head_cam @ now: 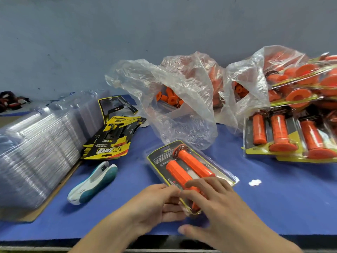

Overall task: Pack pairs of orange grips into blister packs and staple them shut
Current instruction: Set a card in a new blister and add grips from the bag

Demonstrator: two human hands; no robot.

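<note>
Pinching the blister pack [160, 159] by its near end, the left hand [155, 203] steadies it, right hand [222, 207] laid spread-fingered on top.

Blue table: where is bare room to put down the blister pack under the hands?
Widest bare patch: the blue table between the blister pack and the finished packs, holding only a white scrap. A smaller patch lies between the stapler and the left hand. Crowded: empty shells and cards left, bags behind.
</note>
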